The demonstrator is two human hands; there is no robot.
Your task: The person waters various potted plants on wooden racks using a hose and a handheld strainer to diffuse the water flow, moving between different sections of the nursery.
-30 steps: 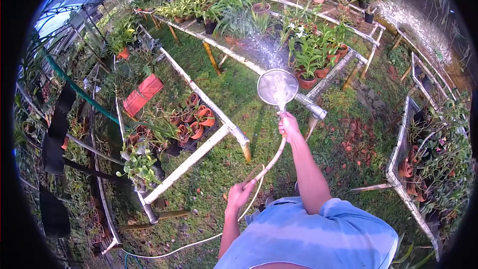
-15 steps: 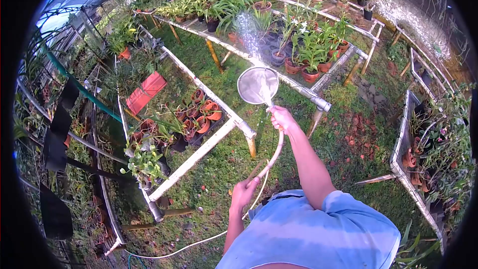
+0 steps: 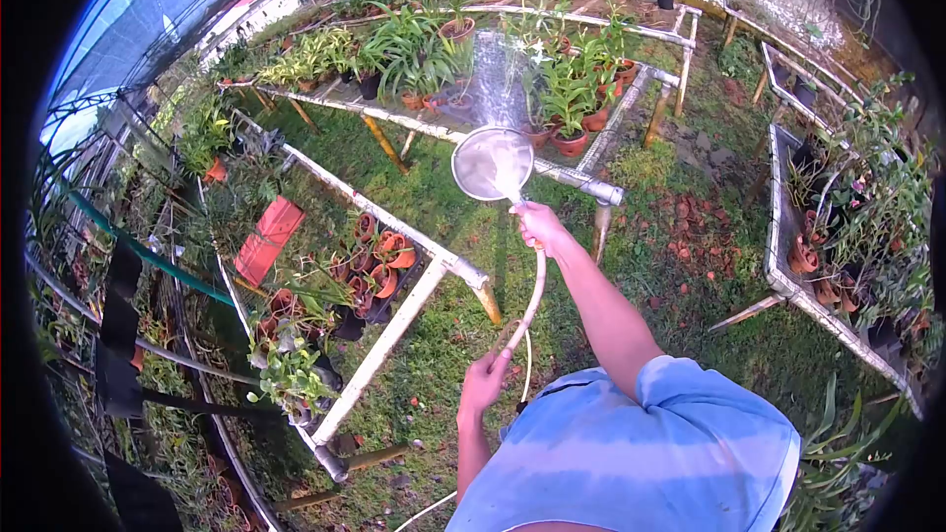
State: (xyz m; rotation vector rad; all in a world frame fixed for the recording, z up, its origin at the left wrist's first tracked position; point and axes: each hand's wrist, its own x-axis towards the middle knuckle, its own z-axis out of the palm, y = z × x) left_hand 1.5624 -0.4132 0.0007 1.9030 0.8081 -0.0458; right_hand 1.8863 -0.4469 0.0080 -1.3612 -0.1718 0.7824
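My right hand (image 3: 538, 225) is closed around the neck of a wide, round watering nozzle (image 3: 493, 164) at the hose's end. Water spray (image 3: 501, 74) leaves the nozzle toward potted plants (image 3: 570, 99) on the bench beyond. Lower down, my left hand (image 3: 484, 381) is wrapped round the pale hose (image 3: 536, 296), which bends between the two hands. Part of the hose behind my left hand and shirt is hidden.
A bench rail (image 3: 424, 126) runs across in front of me. Left stands another frame (image 3: 384, 340) with orange clay pots (image 3: 386, 266) and a red block (image 3: 269, 241). A plant bench (image 3: 788, 266) is on the right; grass (image 3: 581, 335) lies between.
The view has turned, so most benches sit further left. The nozzle has shifted slightly left in view, and the spray looks broader. Both hands keep their hold on the hose and nozzle.
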